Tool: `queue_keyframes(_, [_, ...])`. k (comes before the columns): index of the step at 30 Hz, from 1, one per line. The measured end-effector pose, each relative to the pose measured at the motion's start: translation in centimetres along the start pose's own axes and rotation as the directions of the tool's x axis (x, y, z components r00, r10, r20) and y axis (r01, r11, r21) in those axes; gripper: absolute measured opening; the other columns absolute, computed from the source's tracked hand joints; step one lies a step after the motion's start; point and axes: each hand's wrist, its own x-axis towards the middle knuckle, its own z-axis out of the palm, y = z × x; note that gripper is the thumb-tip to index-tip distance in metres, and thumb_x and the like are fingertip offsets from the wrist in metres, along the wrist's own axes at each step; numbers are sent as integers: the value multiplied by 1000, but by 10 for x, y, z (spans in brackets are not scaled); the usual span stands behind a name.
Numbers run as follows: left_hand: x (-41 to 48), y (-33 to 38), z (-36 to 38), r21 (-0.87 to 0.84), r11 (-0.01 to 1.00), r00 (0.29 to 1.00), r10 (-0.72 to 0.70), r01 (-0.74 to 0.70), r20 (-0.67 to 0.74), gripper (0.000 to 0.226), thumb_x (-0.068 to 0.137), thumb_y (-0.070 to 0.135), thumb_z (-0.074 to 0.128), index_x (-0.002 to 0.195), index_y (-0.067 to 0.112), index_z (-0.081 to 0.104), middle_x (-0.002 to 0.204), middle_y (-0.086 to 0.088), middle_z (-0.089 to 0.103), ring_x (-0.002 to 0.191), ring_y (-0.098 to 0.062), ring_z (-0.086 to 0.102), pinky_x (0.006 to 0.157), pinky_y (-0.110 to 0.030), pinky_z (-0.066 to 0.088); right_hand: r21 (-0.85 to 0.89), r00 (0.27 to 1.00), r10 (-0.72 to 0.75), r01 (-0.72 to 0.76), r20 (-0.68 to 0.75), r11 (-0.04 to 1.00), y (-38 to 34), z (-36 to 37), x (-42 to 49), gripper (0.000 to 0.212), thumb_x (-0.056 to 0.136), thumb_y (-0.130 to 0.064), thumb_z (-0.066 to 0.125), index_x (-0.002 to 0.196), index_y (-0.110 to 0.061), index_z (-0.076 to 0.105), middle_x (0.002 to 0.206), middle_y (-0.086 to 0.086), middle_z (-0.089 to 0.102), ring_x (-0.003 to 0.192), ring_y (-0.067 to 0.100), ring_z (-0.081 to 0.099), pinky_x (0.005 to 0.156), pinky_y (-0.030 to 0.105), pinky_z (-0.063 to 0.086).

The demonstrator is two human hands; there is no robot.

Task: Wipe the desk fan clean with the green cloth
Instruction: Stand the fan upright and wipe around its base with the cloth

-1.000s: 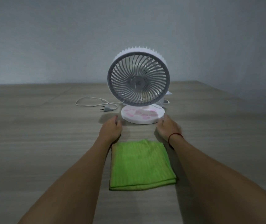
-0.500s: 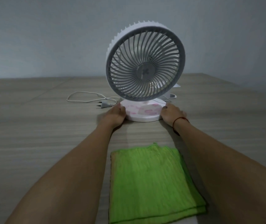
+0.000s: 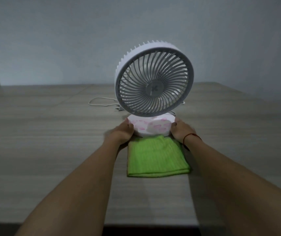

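Observation:
A white desk fan (image 3: 154, 80) with a grey round grille stands on a round white base with pink marks (image 3: 151, 127). My left hand (image 3: 121, 132) grips the base's left edge and my right hand (image 3: 181, 131) grips its right edge; a red string circles that wrist. The base's near edge sits over the far end of a folded green cloth (image 3: 155, 158), which lies flat on the wooden table between my forearms. The fan head is tilted slightly to the left.
The fan's white cord and plug (image 3: 104, 104) lie coiled on the table (image 3: 42, 133) behind and left of the fan. A grey wall stands behind. The table's near edge (image 3: 145, 225) runs along the bottom of the view.
Both hands closed on the fan's base and brought the fan toward me, so its base now reaches the far edge of the cloth. The view has shifted as well.

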Motion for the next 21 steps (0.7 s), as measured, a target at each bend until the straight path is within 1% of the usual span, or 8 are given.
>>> queue_keyframes(2, [-24, 3, -1, 10, 1000, 1000, -10, 10, 4, 46, 102, 24, 22, 144, 8, 33, 147, -19, 43, 133, -34, 43, 111, -42, 34, 2, 1000, -11, 11, 5, 1000, 1, -5, -22, 46, 98, -28, 27, 141, -13, 38, 141, 19, 51, 129, 33, 48, 115, 42, 29])
queue_keyframes(6, [-65, 8, 1, 124, 990, 997, -67, 71, -35, 49, 100, 32, 20, 147, 19, 25, 149, -15, 41, 134, -31, 44, 111, -42, 34, -8, 1000, 0, 0, 10, 1000, 4, -16, -60, 46, 99, -29, 26, 141, -14, 38, 143, 17, 49, 131, 33, 46, 115, 40, 29])
queue_keyframes(8, [-83, 12, 1, 155, 983, 995, -88, 95, -47, 50, 100, 34, 19, 148, 20, 23, 150, -15, 40, 133, -31, 44, 111, -42, 34, -1, 1000, 2, -2, 13, 1000, 6, -21, -77, 46, 99, -30, 25, 140, -13, 38, 143, 16, 49, 131, 33, 46, 114, 40, 29])
queue_keyframes(12, [-109, 16, 1, 135, 988, 997, -71, 75, -37, 48, 100, 29, 20, 146, 16, 27, 150, -16, 40, 133, -31, 44, 111, -41, 34, 14, 1000, 2, -2, 25, 1000, 9, -28, -104, 47, 99, -29, 24, 142, -15, 36, 144, 15, 48, 132, 33, 45, 114, 39, 28])
queue_keyframes(15, [-123, 20, 1, 138, 986, 995, -85, 92, -51, 49, 100, 31, 19, 147, 18, 26, 151, -15, 39, 134, -32, 43, 110, -40, 34, 42, 1000, 7, -7, 13, 999, 10, -31, -117, 47, 99, -29, 24, 143, -17, 36, 142, 14, 50, 130, 33, 46, 113, 39, 28])
queue_keyframes(17, [-132, 21, 2, 137, 985, 993, -94, 103, -70, 48, 100, 33, 19, 146, 20, 27, 150, -14, 41, 132, -33, 45, 107, -39, 35, 67, 999, 35, -35, 4, 997, 10, -31, -123, 46, 99, -31, 24, 141, -15, 38, 140, 16, 52, 129, 34, 47, 111, 39, 30])
queue_keyframes(19, [-142, 22, 4, 124, 985, 987, -100, 116, -127, 47, 100, 34, 20, 144, 21, 31, 147, -13, 44, 130, -34, 46, 105, -39, 35, 99, 997, 65, -61, -34, 993, 10, -31, -129, 47, 99, -37, 24, 136, -12, 41, 136, 19, 54, 125, 36, 50, 106, 40, 35])
queue_keyframes(21, [-153, 22, 7, 42, 992, 968, -110, 122, -225, 47, 100, 36, 22, 137, 13, 38, 142, -17, 48, 128, -35, 48, 105, -41, 34, 125, 987, 90, -73, -136, 989, 11, -32, -139, 54, 98, -45, 23, 127, -9, 50, 128, 21, 59, 118, 39, 54, 99, 41, 40])
